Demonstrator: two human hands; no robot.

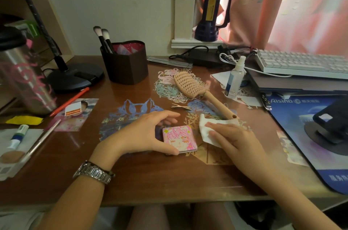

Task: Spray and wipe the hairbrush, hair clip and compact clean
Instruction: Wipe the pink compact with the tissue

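Glossy wooden desk (150, 177): left hand (143, 135) pinching square pink compact (179, 139), right hand (233, 139) flat on white wipe (206, 131).

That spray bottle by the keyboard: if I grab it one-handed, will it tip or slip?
The spray bottle stands tall and narrow on a small base, so a sideways nudge would probably tip it. Its clear plastic looks smooth, possibly slippery with damp fingers. It seems mostly empty, so likely light; gripping it low around the labelled body seems safest.

The room was dim and warm-toned. Daylight glowed through the pink curtain (301, 3) at far right, leaving soft glare on the desk (150, 177). Edges bowed and looked blurred.
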